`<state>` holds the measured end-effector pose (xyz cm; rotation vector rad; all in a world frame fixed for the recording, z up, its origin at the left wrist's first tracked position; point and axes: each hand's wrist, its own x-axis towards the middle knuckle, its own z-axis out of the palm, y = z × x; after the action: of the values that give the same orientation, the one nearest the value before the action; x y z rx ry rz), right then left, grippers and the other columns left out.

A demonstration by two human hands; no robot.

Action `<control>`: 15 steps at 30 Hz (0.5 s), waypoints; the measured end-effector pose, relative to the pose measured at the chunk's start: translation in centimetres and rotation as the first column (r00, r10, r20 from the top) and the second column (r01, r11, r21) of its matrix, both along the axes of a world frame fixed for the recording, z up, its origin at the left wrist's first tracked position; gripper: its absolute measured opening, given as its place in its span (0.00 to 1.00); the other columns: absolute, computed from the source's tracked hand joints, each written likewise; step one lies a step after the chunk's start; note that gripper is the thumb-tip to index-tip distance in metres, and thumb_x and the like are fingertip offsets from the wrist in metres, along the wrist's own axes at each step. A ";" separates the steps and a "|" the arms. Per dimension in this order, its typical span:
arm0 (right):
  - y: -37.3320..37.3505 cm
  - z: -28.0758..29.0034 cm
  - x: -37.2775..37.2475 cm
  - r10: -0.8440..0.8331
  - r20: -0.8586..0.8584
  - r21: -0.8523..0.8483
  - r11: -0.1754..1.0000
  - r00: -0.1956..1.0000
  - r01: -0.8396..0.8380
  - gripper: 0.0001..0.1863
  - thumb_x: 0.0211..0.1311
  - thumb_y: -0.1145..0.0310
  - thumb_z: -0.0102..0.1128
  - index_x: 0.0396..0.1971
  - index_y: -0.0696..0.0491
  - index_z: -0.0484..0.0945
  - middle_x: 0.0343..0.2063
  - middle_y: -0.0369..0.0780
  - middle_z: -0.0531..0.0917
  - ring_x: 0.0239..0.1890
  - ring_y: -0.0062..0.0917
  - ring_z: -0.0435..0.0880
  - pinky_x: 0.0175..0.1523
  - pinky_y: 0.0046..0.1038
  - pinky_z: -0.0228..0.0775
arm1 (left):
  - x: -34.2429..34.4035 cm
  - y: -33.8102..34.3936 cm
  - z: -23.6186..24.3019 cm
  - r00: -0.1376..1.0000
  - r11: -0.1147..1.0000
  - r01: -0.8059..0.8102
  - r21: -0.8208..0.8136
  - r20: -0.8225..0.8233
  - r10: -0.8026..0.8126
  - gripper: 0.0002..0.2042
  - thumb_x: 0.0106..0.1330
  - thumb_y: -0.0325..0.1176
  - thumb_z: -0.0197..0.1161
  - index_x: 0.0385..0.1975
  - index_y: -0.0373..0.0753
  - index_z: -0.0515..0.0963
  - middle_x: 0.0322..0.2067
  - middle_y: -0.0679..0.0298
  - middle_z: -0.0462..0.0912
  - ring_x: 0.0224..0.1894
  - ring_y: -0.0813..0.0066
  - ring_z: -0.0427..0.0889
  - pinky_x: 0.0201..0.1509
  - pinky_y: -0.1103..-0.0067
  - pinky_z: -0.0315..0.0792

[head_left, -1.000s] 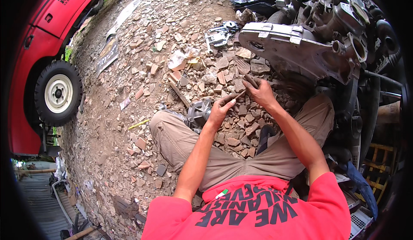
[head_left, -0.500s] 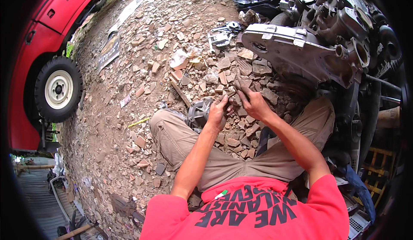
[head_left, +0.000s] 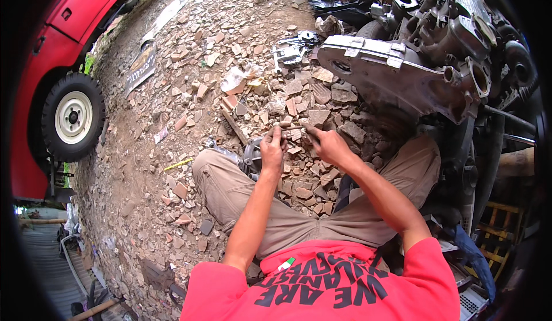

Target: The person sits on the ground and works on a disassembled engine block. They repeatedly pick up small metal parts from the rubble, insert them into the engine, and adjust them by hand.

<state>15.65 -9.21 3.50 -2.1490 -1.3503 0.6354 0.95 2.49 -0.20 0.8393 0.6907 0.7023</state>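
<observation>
Over the rubble between my knees, my left hand (head_left: 273,148) is closed, thumb and fingers pinching a thin, short rod-like piece (head_left: 292,127). Its exact kind is too small to make out. At the other end of that piece, my right hand (head_left: 328,145) has its fingertips closed on it, so it spans the gap between both hands. Beside my left hand, partly hidden behind it and my knee, lies a round grey metal housing (head_left: 250,155).
A large engine (head_left: 397,56) stands close on the right. Metal brackets (head_left: 294,48) and a wooden stick (head_left: 234,124) lie on broken tile rubble (head_left: 218,91) ahead. Left is a red vehicle (head_left: 34,108) with a cream wheel (head_left: 73,118). A yellow strip (head_left: 179,164) lies by my left knee.
My hands have moved apart, the left one shifting leftward. The raised, spread fingers of my right hand have come down to the thin piece, which now shows between both hands.
</observation>
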 end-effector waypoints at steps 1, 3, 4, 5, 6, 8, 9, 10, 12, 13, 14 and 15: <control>-0.1 -0.7 1.5 -0.005 0.027 -0.137 0.990 1.000 0.009 0.18 0.64 0.69 0.50 0.54 0.47 0.77 0.29 0.57 0.82 0.33 0.52 0.83 0.41 0.49 0.74 | -0.4 0.7 0.1 0.996 0.995 -0.081 -0.066 0.034 0.083 0.13 0.72 0.40 0.57 0.45 0.36 0.78 0.25 0.73 0.72 0.20 0.87 0.63 0.20 0.88 0.57; -1.0 -3.6 4.6 0.100 0.017 -0.214 0.972 0.995 -0.094 0.18 0.66 0.66 0.51 0.55 0.51 0.77 0.37 0.57 0.82 0.41 0.51 0.81 0.46 0.45 0.73 | -1.0 1.9 0.8 0.978 0.974 -0.196 -0.110 0.044 0.202 0.13 0.71 0.40 0.59 0.43 0.37 0.78 0.25 0.72 0.72 0.20 0.86 0.64 0.20 0.88 0.58; -1.4 -4.6 4.9 0.078 -0.005 -0.144 0.987 0.997 -0.078 0.15 0.65 0.63 0.54 0.46 0.56 0.79 0.35 0.58 0.82 0.41 0.52 0.81 0.45 0.46 0.73 | -1.4 2.4 0.7 0.976 0.971 -0.204 -0.122 0.054 0.212 0.12 0.71 0.41 0.59 0.43 0.38 0.77 0.25 0.73 0.71 0.20 0.86 0.65 0.20 0.88 0.58; -1.8 -5.6 5.0 0.057 -0.028 -0.073 0.996 0.998 -0.059 0.17 0.63 0.60 0.57 0.37 0.62 0.81 0.34 0.58 0.82 0.41 0.52 0.81 0.44 0.48 0.73 | -1.6 3.0 0.5 0.974 0.962 -0.222 -0.157 0.006 0.225 0.10 0.70 0.39 0.59 0.43 0.39 0.76 0.25 0.72 0.71 0.20 0.85 0.65 0.20 0.87 0.58; -1.3 -5.8 4.7 0.028 0.028 -0.003 1.000 0.999 -0.027 0.20 0.64 0.57 0.57 0.33 0.62 0.80 0.32 0.58 0.82 0.39 0.51 0.82 0.43 0.47 0.73 | -1.7 3.5 0.4 0.976 0.961 -0.217 -0.169 -0.019 0.217 0.09 0.70 0.37 0.59 0.42 0.39 0.76 0.25 0.72 0.71 0.20 0.85 0.65 0.20 0.87 0.58; -0.3 -6.3 3.6 -0.043 0.133 0.141 0.990 0.990 0.024 0.26 0.65 0.51 0.57 0.26 0.64 0.80 0.29 0.58 0.82 0.34 0.48 0.82 0.41 0.44 0.73 | -1.9 3.0 0.0 0.986 0.974 -0.160 -0.158 -0.062 0.152 0.06 0.70 0.34 0.58 0.41 0.41 0.75 0.25 0.70 0.72 0.20 0.84 0.66 0.20 0.86 0.59; 0.4 -6.5 2.8 -0.070 -0.044 0.072 0.995 0.997 0.073 0.28 0.66 0.49 0.56 0.25 0.64 0.80 0.26 0.56 0.81 0.32 0.45 0.81 0.39 0.43 0.72 | -1.9 2.7 -0.4 0.992 0.990 -0.100 -0.101 -0.089 0.091 0.05 0.69 0.33 0.59 0.40 0.41 0.76 0.25 0.70 0.74 0.21 0.83 0.68 0.20 0.87 0.60; 0.8 -6.6 2.4 -0.113 -0.213 -0.004 0.993 0.970 0.115 0.30 0.66 0.47 0.55 0.24 0.63 0.79 0.24 0.55 0.80 0.29 0.41 0.80 0.37 0.41 0.71 | -1.7 2.0 -0.3 0.992 0.999 0.026 -0.024 -0.123 -0.028 0.05 0.69 0.33 0.58 0.39 0.41 0.76 0.26 0.69 0.75 0.22 0.83 0.70 0.22 0.87 0.62; 1.2 -7.9 1.7 -0.170 -0.508 -0.102 0.985 0.845 0.137 0.33 0.69 0.43 0.49 0.23 0.61 0.80 0.19 0.44 0.78 0.23 0.26 0.73 0.32 0.35 0.66 | -1.1 0.3 -0.6 0.958 0.958 0.249 0.143 -0.181 -0.222 0.05 0.69 0.33 0.57 0.38 0.41 0.77 0.28 0.69 0.78 0.25 0.83 0.73 0.27 0.86 0.66; 1.4 -7.3 0.9 -0.192 -0.615 -0.111 0.981 0.765 0.156 0.32 0.70 0.44 0.49 0.25 0.61 0.80 0.20 0.42 0.78 0.23 0.24 0.72 0.31 0.33 0.66 | -1.1 -0.3 -0.9 0.936 0.914 0.330 0.235 -0.208 -0.284 0.05 0.69 0.33 0.56 0.37 0.40 0.77 0.29 0.69 0.79 0.27 0.83 0.75 0.30 0.85 0.67; 1.4 -6.6 0.0 -0.211 -0.711 -0.126 0.977 0.670 0.174 0.31 0.70 0.45 0.50 0.26 0.61 0.81 0.20 0.39 0.78 0.22 0.22 0.72 0.30 0.31 0.65 | -1.3 -0.8 -1.2 0.898 0.874 0.420 0.242 -0.249 -0.363 0.06 0.69 0.34 0.55 0.37 0.40 0.77 0.30 0.69 0.80 0.30 0.85 0.74 0.33 0.85 0.68; 1.2 -6.2 -0.6 -0.235 -0.792 -0.147 0.969 0.563 0.198 0.30 0.70 0.46 0.50 0.27 0.61 0.81 0.20 0.37 0.78 0.22 0.20 0.72 0.29 0.29 0.64 | -1.4 -1.3 -1.2 0.848 0.823 0.514 0.242 -0.287 -0.446 0.08 0.69 0.35 0.54 0.37 0.40 0.77 0.31 0.70 0.80 0.32 0.86 0.74 0.36 0.84 0.68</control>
<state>15.08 -7.97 -2.73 -1.6238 -0.5435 1.3333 -0.45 1.21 -1.38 1.3435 0.5311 0.2540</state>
